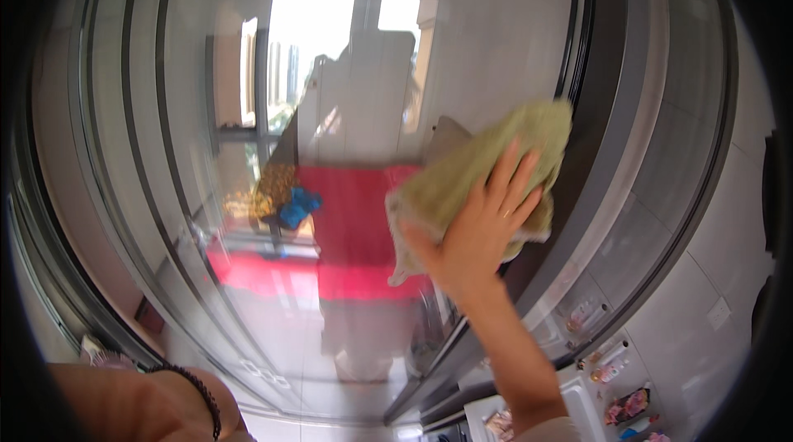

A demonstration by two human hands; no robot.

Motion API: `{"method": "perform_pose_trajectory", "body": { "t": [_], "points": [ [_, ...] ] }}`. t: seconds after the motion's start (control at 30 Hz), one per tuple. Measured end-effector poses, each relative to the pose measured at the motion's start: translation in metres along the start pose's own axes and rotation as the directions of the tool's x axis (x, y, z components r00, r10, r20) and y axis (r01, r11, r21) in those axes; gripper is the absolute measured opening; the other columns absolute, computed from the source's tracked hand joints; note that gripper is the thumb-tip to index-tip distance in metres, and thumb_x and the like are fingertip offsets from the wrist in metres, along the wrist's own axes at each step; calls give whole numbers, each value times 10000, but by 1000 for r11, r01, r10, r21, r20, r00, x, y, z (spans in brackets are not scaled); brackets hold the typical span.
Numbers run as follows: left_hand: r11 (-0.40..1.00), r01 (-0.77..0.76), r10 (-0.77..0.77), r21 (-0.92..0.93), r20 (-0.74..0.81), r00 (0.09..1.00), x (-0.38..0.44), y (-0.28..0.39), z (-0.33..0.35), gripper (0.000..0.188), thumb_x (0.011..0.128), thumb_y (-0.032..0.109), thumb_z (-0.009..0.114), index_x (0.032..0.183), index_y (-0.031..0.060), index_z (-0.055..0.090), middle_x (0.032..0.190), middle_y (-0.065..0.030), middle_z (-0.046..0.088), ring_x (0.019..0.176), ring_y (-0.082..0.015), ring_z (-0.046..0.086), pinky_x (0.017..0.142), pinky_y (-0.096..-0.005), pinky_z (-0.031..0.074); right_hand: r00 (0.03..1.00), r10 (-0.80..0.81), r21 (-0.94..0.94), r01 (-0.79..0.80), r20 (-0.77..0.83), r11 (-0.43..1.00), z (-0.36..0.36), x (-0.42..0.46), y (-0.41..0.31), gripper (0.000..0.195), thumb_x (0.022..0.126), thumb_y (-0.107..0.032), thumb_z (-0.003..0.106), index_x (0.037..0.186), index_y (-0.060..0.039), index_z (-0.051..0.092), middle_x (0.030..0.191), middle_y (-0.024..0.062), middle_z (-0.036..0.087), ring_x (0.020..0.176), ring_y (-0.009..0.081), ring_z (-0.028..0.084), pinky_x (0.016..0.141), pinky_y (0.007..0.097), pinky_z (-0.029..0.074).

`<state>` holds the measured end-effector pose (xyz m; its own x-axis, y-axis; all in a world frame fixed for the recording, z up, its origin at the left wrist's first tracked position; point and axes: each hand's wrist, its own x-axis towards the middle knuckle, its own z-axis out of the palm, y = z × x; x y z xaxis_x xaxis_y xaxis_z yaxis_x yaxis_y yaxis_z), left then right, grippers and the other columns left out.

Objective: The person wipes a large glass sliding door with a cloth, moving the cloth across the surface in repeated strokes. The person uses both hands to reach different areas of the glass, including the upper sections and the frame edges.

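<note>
My right hand (486, 219) presses a folded yellow-green cloth (495, 163) against a glass sliding door panel (495, 39), close to its dark right-hand frame. The fingers lie spread over the cloth, and a paler underside shows along its lower edges. A ring is on one finger. At the bottom left, my left hand (124, 395) is only partly in view, with a dark beaded bracelet (201, 389) around the wrist. Its fingers are hidden or cut off by the picture's rim.
Dark door frames (582, 70) run up both sides. The glass reflects windows, a pink-red surface and a blue item. At lower right are a tiled wall (681, 305), a wall socket (718, 313), bottles (610, 367) and a white basin edge (582, 411).
</note>
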<state>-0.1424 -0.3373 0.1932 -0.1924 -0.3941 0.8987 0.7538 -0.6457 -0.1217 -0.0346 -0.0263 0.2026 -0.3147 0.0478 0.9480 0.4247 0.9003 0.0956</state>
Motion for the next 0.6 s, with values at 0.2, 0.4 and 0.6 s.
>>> {"method": "perform_pose_trajectory", "body": {
  "t": [0.2,0.4,0.6],
  "points": [
    [960,-221,190,173,179,965,-33,16,62,166,884,244,513,947,104,575,1003,-70,587,920,-214,568,826,-400,448,959,-83,50,72,272,996,43,-190,-22,895,642,-484,725,1302,48,440,1416,354,202,1358,557,39,1011,724,41],
    [969,-103,-49,225,584,810,-142,-30,104,306,641,-37,582,923,68,636,1056,-138,579,923,-292,573,775,-420,460,958,-211,234,164,196,958,4,-72,-16,645,639,-290,710,1206,-32,544,1443,184,343,1367,417,227,1043,665,117],
    [939,-29,-100,342,356,929,-116,-111,161,577,889,211,546,1392,9,349,1440,-288,284,1300,-457,339,1004,-499,374,952,-303,490,243,47,837,-36,31,-11,491,780,-82,592,1265,-42,531,1491,134,343,1424,366,194,1092,582,145]
  ]
}}
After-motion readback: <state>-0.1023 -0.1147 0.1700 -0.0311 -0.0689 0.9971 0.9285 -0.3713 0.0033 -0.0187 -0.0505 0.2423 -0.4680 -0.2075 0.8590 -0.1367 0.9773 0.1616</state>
